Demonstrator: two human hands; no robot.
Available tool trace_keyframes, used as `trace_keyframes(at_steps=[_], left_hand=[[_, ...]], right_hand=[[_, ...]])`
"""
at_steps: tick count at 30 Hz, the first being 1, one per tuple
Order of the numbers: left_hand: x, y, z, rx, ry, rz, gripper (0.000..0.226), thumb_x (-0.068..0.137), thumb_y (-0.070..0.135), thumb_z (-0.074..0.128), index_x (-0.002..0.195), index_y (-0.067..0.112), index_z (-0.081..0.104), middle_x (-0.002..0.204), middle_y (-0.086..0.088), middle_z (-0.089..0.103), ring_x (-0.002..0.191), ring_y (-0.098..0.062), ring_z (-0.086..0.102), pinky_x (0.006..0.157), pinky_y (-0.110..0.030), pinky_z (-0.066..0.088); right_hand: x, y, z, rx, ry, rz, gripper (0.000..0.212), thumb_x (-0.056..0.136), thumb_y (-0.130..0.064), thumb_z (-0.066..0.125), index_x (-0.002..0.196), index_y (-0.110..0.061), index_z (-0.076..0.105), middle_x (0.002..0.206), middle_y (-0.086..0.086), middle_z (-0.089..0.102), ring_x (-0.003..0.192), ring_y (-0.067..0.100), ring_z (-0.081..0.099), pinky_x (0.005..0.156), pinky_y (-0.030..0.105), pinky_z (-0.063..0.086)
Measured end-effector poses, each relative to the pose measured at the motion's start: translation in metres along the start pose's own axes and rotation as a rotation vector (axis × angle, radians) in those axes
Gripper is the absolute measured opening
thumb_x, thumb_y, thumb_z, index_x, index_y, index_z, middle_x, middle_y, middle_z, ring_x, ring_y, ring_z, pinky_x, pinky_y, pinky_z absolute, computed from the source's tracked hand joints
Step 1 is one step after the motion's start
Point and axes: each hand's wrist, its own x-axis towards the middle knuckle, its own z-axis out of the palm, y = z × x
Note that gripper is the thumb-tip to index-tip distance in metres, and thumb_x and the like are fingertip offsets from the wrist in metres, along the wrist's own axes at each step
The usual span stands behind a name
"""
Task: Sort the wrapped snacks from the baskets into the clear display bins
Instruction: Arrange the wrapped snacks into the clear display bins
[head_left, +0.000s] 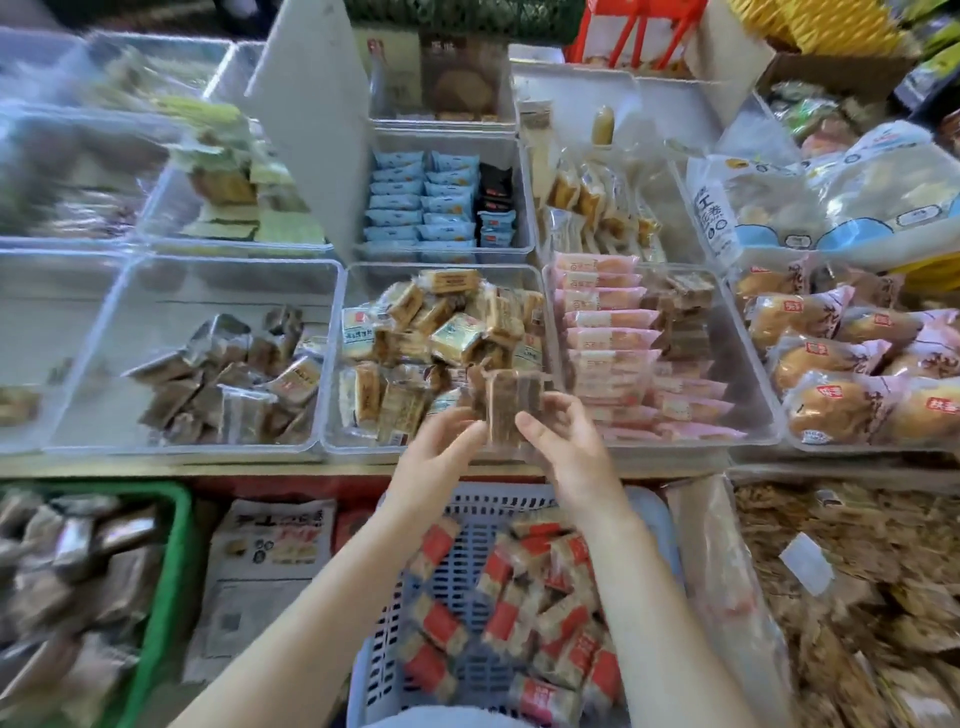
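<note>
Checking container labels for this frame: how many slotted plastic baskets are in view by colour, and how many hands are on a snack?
Pale blue slotted plastic basket: 1
Green plastic basket: 1
Left hand with a grip on the brown clear-wrapped snack pack: 1
Right hand with a grip on the same pack: 1
Total: 2 baskets, 2 hands

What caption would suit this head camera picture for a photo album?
Both hands, left and right, hold brown wrapped snacks over clear bins, above a blue basket.
</note>
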Motion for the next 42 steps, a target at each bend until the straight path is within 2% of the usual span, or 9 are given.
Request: trace_keyframes(at_steps=[3,6,12,18,24,28,33,37,42], left_hand=[[-0.007,-0.02,-0.06,-0.115,0.148,-0.082,0.03,0.085,0.042,0.076,0.111,0.03,0.067,0.103,0.011,0.072,0.096,-0.007,0.069,0.085,-0.031,0.058],[-0.009,-0.034,-0.13,-0.05,0.332,-0.032,0.026,0.083,0.03,0.079,0.104,0.02,0.068,0.097,0.0,0.073,0.086,-0.007,0.07,0.074,-0.026,0.06],[0.026,-0.032,-0.24,0.211,0.607,0.176,0.02,0.083,0.019,0.072,0.097,0.031,0.065,0.086,0.016,0.068,0.087,-0.012,0.067,0.084,-0.036,0.054],[0.101,-0.027,-0.267,0.559,0.593,0.26,0.029,0.086,0.004,0.061,0.114,0.009,0.062,0.109,-0.009,0.062,0.108,-0.027,0.055,0.092,-0.027,0.039],[0.133,-0.057,-0.247,1.153,0.055,0.026,0.076,0.099,0.054,0.043,0.155,0.008,0.024,0.166,-0.008,0.008,0.152,-0.032,-0.008,0.124,-0.047,0.006],[0.121,-0.032,-0.224,1.138,0.237,0.005,0.057,0.099,0.053,0.033,0.137,0.015,0.052,0.155,-0.008,0.037,0.148,-0.029,0.019,0.117,-0.059,0.013],[0.096,-0.011,-0.131,0.869,0.385,0.442,0.052,0.094,0.042,0.039,0.135,0.014,0.055,0.141,-0.008,0.053,0.135,-0.029,0.041,0.111,-0.049,0.029],[0.092,-0.005,-0.038,0.829,0.333,0.578,0.053,0.093,0.041,0.039,0.133,0.013,0.056,0.143,-0.01,0.052,0.135,-0.033,0.042,0.11,-0.051,0.031],[0.099,-0.009,0.063,1.032,0.174,0.553,0.059,0.093,0.046,0.034,0.142,0.017,0.05,0.153,-0.009,0.042,0.146,-0.03,0.03,0.119,-0.053,0.017]], right_hand=[[0.001,0.006,0.064,-0.308,-0.167,-0.036,0.011,0.099,-0.034,0.06,0.107,-0.029,0.067,0.109,-0.006,0.069,0.105,0.012,0.065,0.084,0.016,0.051],[0.013,0.018,0.111,-0.78,-0.044,-0.263,0.024,0.104,-0.029,0.049,0.117,-0.018,0.065,0.119,-0.002,0.056,0.111,0.01,0.055,0.086,0.007,0.038],[0.037,0.076,0.135,-1.419,0.058,-0.222,0.057,0.104,-0.043,0.013,0.157,-0.026,0.027,0.165,-0.002,0.022,0.154,0.023,0.004,0.122,0.049,0.015],[0.038,0.077,0.135,-1.469,0.098,-0.241,0.075,0.093,-0.051,-0.003,0.154,-0.025,0.031,0.161,-0.002,0.03,0.153,0.025,0.009,0.121,0.049,0.019],[0.04,0.078,0.136,-1.46,0.1,-0.286,0.07,0.095,-0.049,0.004,0.151,-0.022,0.037,0.158,-0.001,0.036,0.152,0.027,0.012,0.118,0.049,0.021],[0.04,0.077,0.136,-1.453,0.073,-0.287,0.07,0.096,-0.048,0.003,0.152,-0.022,0.035,0.16,0.0,0.033,0.152,0.029,0.01,0.119,0.05,0.02],[0.036,0.062,0.123,-1.241,-0.045,-0.287,0.05,0.104,-0.04,0.029,0.151,-0.024,0.037,0.164,0.0,0.021,0.153,0.02,0.001,0.123,0.045,0.008],[0.033,0.042,0.049,-1.026,0.311,-0.615,0.037,0.096,-0.025,0.043,0.123,-0.011,0.064,0.142,0.012,0.05,0.135,0.024,0.041,0.114,0.036,0.031],[0.073,0.006,-0.09,-1.03,0.624,-0.512,0.027,0.081,0.002,0.058,0.106,-0.004,0.067,0.115,0.015,0.06,0.108,0.029,0.053,0.092,0.046,0.05]])
